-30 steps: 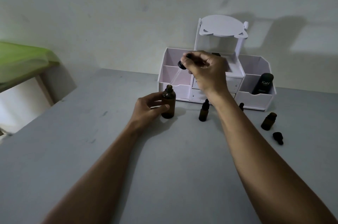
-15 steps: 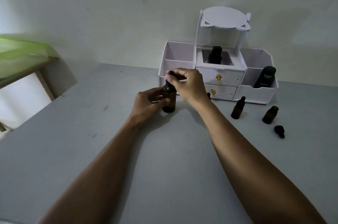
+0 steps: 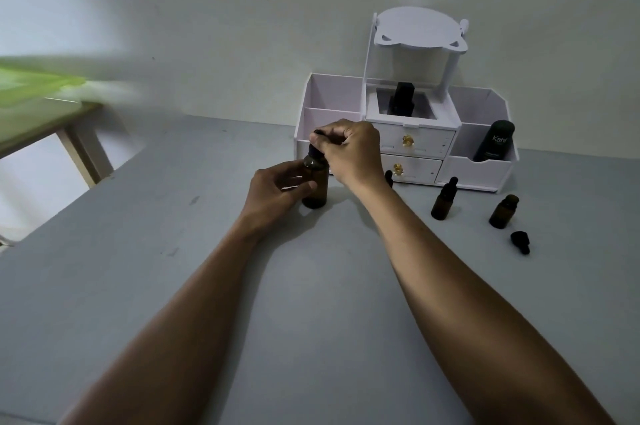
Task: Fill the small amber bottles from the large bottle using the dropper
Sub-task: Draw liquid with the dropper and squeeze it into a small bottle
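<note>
Large amber bottle (image 3: 315, 182): upright on the grey table (image 3: 311, 303), directly below the right hand, inside the left hand's grasp.
Dropper (image 3: 317, 149): black bulb and collar at the bottle's neck; glass tube not visible.
Right hand (image 3: 349, 150): fingertips pinch the dropper bulb from above.
Left hand (image 3: 277, 189): fingers and thumb curled round the bottle body, steadying it.
Small amber bottles: 1 capped (image 3: 442, 201), right of the right forearm; 1 open-necked (image 3: 504, 216), further right; a 3rd (image 3: 389, 178) half hidden behind the right wrist.
Loose cap (image 3: 520, 241): just beside the open bottle, on the near side.
Risk 1: the open bottle stands well apart from both hands, so a loaded dropper crosses bare table; any squeeze on the bulb in transit drips.
Risk 2: a rightward forearm sweep could topple the bottle hidden by the wrist.
Backdrop: white organizer (image 3: 485, 170) beyond both hands.
</note>
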